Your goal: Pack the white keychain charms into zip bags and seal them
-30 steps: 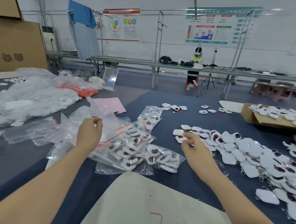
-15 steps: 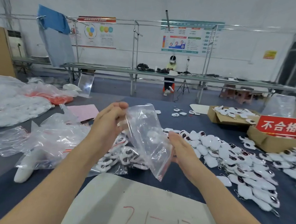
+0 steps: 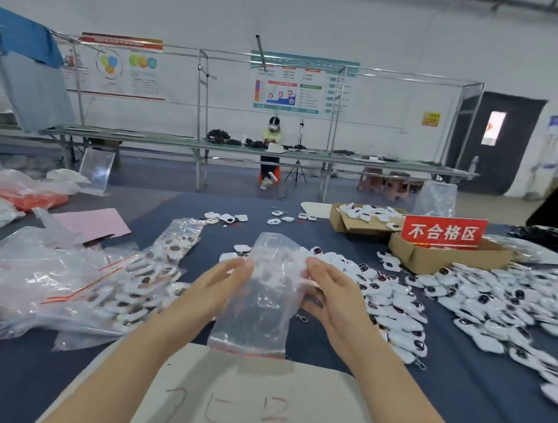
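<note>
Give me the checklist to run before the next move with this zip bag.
1. Zip bag held: ok. The left hand and the right hand grip its sides, and it is off the table.
2. Zip end found: ok. The red strip is at the near edge, towards the person.
3. Mouth open: cannot tell.
4. Bag empty: cannot tell. The plastic is blurred and charms behind it show through.
5. Loose charms at hand: ok. The pile lies just right of the right hand.
6. A hand free to pick a charm: not ok. Both are on the bag.
</note>
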A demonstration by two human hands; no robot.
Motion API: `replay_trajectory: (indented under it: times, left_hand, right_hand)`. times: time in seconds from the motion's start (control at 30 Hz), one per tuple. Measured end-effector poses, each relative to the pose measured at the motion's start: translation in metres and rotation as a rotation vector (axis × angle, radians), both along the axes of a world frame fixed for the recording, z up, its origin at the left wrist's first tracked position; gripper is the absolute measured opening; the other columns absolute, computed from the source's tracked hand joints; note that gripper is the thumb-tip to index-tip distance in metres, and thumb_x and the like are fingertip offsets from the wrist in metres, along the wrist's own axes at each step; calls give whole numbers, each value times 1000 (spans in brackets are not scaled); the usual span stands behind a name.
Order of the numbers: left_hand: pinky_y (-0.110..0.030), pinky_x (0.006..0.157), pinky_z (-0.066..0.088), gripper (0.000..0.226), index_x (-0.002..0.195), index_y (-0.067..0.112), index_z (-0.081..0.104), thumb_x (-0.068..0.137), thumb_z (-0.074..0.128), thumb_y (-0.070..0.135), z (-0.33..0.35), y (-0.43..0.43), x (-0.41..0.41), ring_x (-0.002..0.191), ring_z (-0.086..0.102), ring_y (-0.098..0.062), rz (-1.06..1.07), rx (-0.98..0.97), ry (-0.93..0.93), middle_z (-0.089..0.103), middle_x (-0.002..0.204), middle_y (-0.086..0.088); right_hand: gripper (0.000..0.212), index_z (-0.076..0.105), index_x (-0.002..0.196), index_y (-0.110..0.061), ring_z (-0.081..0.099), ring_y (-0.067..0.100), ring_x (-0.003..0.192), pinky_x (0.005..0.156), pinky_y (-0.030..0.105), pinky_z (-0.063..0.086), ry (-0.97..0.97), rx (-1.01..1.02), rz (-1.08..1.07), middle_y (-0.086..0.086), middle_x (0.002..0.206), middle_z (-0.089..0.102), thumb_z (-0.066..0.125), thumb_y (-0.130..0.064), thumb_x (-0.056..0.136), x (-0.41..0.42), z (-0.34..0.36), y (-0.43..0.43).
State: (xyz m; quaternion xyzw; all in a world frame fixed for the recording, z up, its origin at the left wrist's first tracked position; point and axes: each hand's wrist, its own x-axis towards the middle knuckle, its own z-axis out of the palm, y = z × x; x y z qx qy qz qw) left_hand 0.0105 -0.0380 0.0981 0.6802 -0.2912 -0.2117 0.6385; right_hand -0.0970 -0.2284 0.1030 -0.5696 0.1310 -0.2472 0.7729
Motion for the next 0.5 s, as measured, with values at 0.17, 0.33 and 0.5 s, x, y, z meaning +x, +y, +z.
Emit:
replay_trajectory:
  times: [0.17, 0.33, 0.5]
  left_hand:
    - [-34, 84, 57, 28, 92, 17, 77, 91, 70, 44, -40, -1, -19, 87, 73, -22, 30, -17, 9, 77, 95, -5]
    - [-21, 50, 47, 30, 95, -1, 71, 90, 71, 29, -45, -6, -19, 53, 55, -11, 86, -112, 107, 67, 71, -6]
    - [-20, 44, 42, 19, 78, 18, 76, 93, 70, 28, -55, -14, -19, 46, 50, -13, 88, -61, -14, 67, 66, -7]
  right_hand:
    - [17, 70, 100, -9, 73, 17, 75, 68, 31, 61, -29, 110, -176, 1, 87, 76, 71, -24, 93, -14, -15, -2]
    - [22, 69, 95, -9, 73, 10, 74, 68, 23, 59, -34, 41, -329, 6, 81, 74, 75, -29, 88, -37, -45, -8]
    - [32, 71, 87, -10, 68, 14, 70, 68, 28, 60, -31, 208, -200, 4, 77, 68, 71, -41, 81, -59, -66, -12]
